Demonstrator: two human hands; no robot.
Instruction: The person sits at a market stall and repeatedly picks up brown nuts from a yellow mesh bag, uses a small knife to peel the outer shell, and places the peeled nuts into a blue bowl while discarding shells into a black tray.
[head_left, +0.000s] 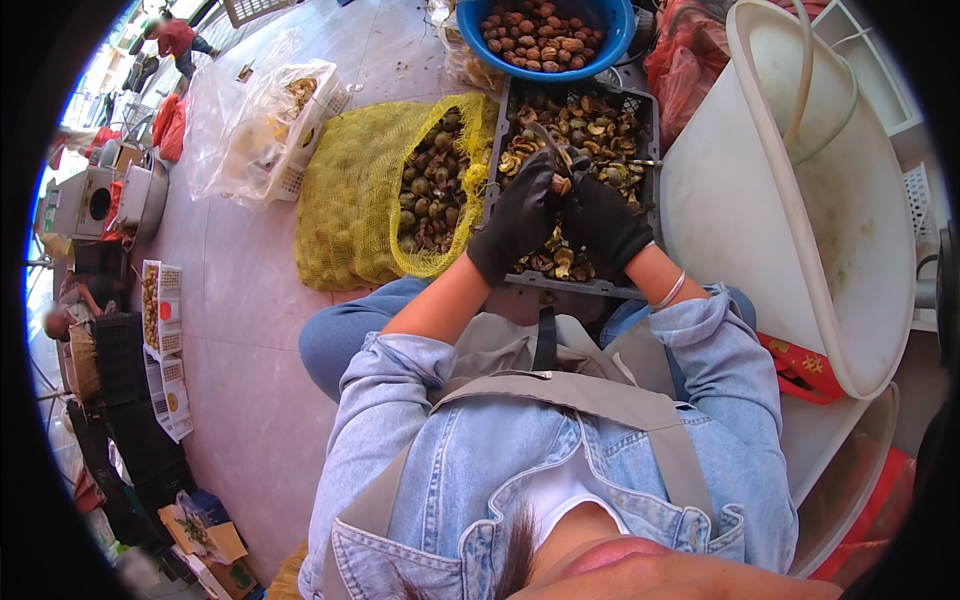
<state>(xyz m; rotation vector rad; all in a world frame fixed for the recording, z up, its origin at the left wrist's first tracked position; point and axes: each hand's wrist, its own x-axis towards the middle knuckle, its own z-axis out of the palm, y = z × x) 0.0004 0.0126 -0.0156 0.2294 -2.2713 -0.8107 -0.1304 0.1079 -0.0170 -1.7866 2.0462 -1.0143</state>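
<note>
A partly husked walnut (560, 184) shows between my two hands, above a black plastic crate (496, 176). My left hand (520, 210), in a black glove, closes around the walnut's near side. Opposite it, my right hand (600, 217), also gloved in black, is curled against the walnut and a knife (553, 144). The knife's blade slants up and to the left across the left fingertips; its handle is hidden in the right hand. Under both hands, the crate holds cut walnut husks (619, 172) and some darker whole pieces.
Left of the crate, a yellow mesh sack (349, 199) gapes over unhusked walnuts (427, 195). A blue basin (619, 49) of brown walnuts stands behind it. On the right is a large white tub (720, 172). A white basket (292, 176) with plastic wrap sits further left; people are in the background.
</note>
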